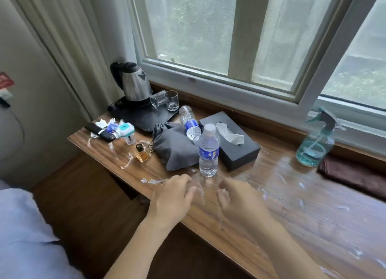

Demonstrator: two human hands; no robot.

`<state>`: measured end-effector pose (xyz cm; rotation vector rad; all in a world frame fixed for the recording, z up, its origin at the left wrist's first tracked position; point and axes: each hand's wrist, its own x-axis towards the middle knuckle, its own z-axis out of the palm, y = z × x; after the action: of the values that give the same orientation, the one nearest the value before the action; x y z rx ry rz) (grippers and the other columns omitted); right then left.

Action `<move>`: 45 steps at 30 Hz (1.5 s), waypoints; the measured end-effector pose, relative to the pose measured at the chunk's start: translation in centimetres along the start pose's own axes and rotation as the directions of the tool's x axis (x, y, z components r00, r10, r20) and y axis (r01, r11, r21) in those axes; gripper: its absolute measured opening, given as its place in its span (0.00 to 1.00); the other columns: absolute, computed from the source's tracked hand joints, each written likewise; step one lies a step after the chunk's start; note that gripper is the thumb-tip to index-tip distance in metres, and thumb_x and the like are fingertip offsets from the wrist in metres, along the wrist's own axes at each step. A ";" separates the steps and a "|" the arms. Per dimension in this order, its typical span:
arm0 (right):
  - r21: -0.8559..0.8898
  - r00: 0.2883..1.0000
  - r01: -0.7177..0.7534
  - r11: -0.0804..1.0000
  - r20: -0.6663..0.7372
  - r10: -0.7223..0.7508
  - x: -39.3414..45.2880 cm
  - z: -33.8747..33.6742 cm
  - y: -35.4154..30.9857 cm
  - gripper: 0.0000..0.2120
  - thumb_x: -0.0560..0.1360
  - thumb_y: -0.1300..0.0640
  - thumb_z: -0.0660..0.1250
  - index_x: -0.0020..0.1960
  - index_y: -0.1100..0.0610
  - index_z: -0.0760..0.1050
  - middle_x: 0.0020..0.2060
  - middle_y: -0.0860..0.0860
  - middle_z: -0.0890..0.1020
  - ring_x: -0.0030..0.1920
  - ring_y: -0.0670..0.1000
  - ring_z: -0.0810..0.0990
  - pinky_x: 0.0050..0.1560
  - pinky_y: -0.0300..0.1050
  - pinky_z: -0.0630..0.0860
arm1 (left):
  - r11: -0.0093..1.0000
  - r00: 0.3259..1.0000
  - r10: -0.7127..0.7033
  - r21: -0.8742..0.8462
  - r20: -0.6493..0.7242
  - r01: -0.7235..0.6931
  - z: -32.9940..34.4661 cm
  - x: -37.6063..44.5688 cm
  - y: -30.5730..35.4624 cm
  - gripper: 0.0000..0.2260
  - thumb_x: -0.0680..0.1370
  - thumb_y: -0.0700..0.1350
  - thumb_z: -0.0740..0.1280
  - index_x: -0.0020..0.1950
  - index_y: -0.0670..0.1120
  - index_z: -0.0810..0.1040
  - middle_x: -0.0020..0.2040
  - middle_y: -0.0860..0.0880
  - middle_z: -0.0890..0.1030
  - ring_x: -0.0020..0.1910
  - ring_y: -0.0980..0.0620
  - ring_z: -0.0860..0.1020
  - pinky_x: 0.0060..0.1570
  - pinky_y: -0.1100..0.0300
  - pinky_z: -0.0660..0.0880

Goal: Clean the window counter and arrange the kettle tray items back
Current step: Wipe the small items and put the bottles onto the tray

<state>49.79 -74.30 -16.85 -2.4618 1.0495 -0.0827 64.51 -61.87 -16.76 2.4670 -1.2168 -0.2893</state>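
Counter (271, 195) of brown wood runs beneath a window (229, 38), its surface streaked with white smears and scraps. At the far left end a black tray (146, 115) holds a steel kettle (135, 84) on its base, plus two glasses: one upright (172, 100), one tipped on its side (157, 100) against the kettle base. Just right of the tray a water bottle (189, 125) lies on its side, resting on a grey pouch (175, 147). A second bottle (208, 151) stands upright in front of the pouch, beside a black tissue box (229, 140) with a tissue sticking out. Left of the pouch sit a small perfume bottle (142, 152), a black remote (99, 131), crumpled wrappers (108, 125) and a teal and white gadget (125, 130). Far right, a teal spray bottle (316, 145) stands next to a folded dark cloth (353, 174).

Both hands hover low at the counter's near edge, just in front of the upright bottle. Left hand (171, 197) is palm down, fingers loosely bent, holding nothing. Right hand (238, 199) has fingers loosely curled, also holding nothing.
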 end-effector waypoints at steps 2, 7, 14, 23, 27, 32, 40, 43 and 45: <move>-0.009 0.999 0.047 0.999 0.020 -0.046 1.1 0.6 -1.1 0.12 0.81 0.47 0.61 0.58 0.50 0.78 0.52 0.47 0.84 0.55 0.52 0.81 0.54 0.52 0.79 | 0.999 0.999 -0.038 -0.007 -0.008 0.038 -0.2 0.0 -0.9 0.13 0.84 0.55 0.63 0.66 0.53 0.77 0.57 0.54 0.81 0.57 0.52 0.79 0.54 0.56 0.73; -0.037 0.989 0.140 0.989 0.045 -0.138 3.3 2.2 -4.6 0.12 0.80 0.45 0.62 0.59 0.47 0.79 0.53 0.45 0.83 0.56 0.50 0.81 0.53 0.50 0.78 | 0.993 0.993 -0.112 -0.031 -0.026 0.112 -1.6 0.2 -4.3 0.14 0.84 0.55 0.63 0.67 0.53 0.77 0.61 0.54 0.80 0.59 0.52 0.79 0.57 0.55 0.76; -0.073 0.974 0.225 0.972 0.033 -0.223 7.5 4.7 -11.4 0.08 0.80 0.45 0.62 0.50 0.47 0.77 0.43 0.44 0.79 0.44 0.47 0.78 0.45 0.48 0.78 | 0.991 0.991 -0.122 -0.062 -0.059 0.118 -4.0 2.3 -12.3 0.14 0.84 0.55 0.63 0.67 0.53 0.77 0.61 0.55 0.81 0.57 0.58 0.80 0.53 0.61 0.80; -0.059 0.989 0.144 0.988 -0.034 -0.146 14.1 9.1 -22.6 0.08 0.81 0.47 0.65 0.56 0.47 0.79 0.45 0.42 0.81 0.43 0.44 0.78 0.39 0.39 0.71 | 0.998 0.999 0.035 -0.048 -0.010 -0.035 -8.8 8.0 -24.5 0.13 0.85 0.55 0.62 0.68 0.53 0.76 0.61 0.56 0.80 0.60 0.57 0.79 0.56 0.61 0.76; -0.051 0.995 0.072 0.996 -0.067 -0.076 16.5 10.3 -26.7 0.11 0.81 0.46 0.64 0.60 0.47 0.80 0.51 0.44 0.84 0.50 0.47 0.80 0.47 0.47 0.79 | 0.995 0.996 0.092 -0.043 0.013 -0.092 -10.8 10.9 -28.8 0.12 0.85 0.54 0.62 0.67 0.54 0.77 0.60 0.56 0.80 0.60 0.57 0.78 0.56 0.61 0.75; -0.032 0.997 0.024 0.999 -0.073 -0.026 18.6 10.8 -29.1 0.13 0.81 0.46 0.65 0.63 0.47 0.78 0.55 0.44 0.84 0.52 0.46 0.81 0.48 0.42 0.76 | 0.994 0.994 0.107 -0.036 0.027 -0.106 -12.4 13.8 -31.7 0.13 0.85 0.55 0.63 0.67 0.54 0.76 0.60 0.56 0.80 0.60 0.58 0.78 0.54 0.64 0.75; -0.047 0.998 0.049 0.998 -0.043 -0.051 22.6 10.8 -29.3 0.19 0.81 0.48 0.66 0.70 0.47 0.72 0.64 0.46 0.80 0.60 0.48 0.80 0.56 0.46 0.80 | 1.000 0.999 0.008 0.008 0.035 -0.009 -13.7 18.3 -34.8 0.12 0.84 0.54 0.63 0.66 0.54 0.77 0.61 0.55 0.80 0.59 0.56 0.78 0.52 0.61 0.76; -0.062 0.998 0.054 0.997 -0.024 -0.056 24.5 10.9 -29.3 0.20 0.81 0.49 0.66 0.72 0.47 0.69 0.64 0.46 0.78 0.61 0.49 0.78 0.57 0.48 0.80 | 0.996 0.999 0.004 0.086 0.037 -0.007 -14.1 20.4 -36.2 0.15 0.85 0.54 0.62 0.69 0.53 0.76 0.63 0.53 0.80 0.62 0.53 0.77 0.56 0.58 0.77; -0.071 0.998 0.058 0.996 -0.018 -0.060 25.6 11.0 -29.4 0.21 0.80 0.49 0.67 0.72 0.47 0.68 0.63 0.48 0.78 0.61 0.50 0.78 0.57 0.50 0.79 | 0.978 0.998 0.045 0.203 0.050 -0.054 -14.2 22.2 -37.7 0.15 0.85 0.54 0.62 0.70 0.52 0.76 0.64 0.51 0.79 0.63 0.51 0.76 0.58 0.56 0.77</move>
<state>90.09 -70.15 -17.05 -2.5606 1.0040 -0.0916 109.94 -55.16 -19.97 2.6107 -1.3879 -0.2163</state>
